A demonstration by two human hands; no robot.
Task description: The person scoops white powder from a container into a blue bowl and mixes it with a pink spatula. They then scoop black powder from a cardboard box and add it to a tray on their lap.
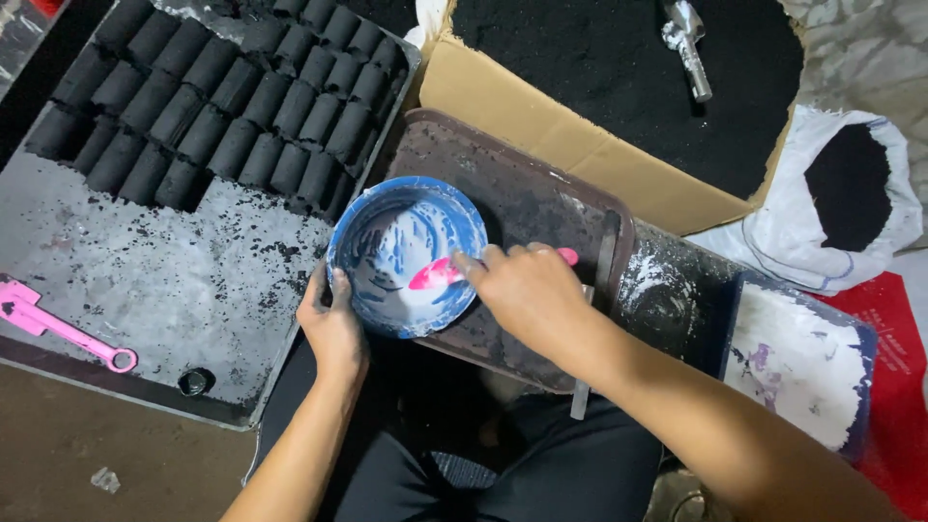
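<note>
Near centre, on a dark brown tray [541, 208], sits the round blue plastic bowl [406, 253] of white paste. Left hand [333, 324] grips its near rim, steadying it; right hand [522, 290] pinches a pink plastic spatula [437, 274], blade in the paste.

Only 1 view exists, from the person's head, facing steeply down. It sits close above the lap, the blue bowl [407, 254] near centre.

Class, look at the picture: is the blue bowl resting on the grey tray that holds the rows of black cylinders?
No: the blue bowl sits on the brown tray, beside the grey tray.
</note>
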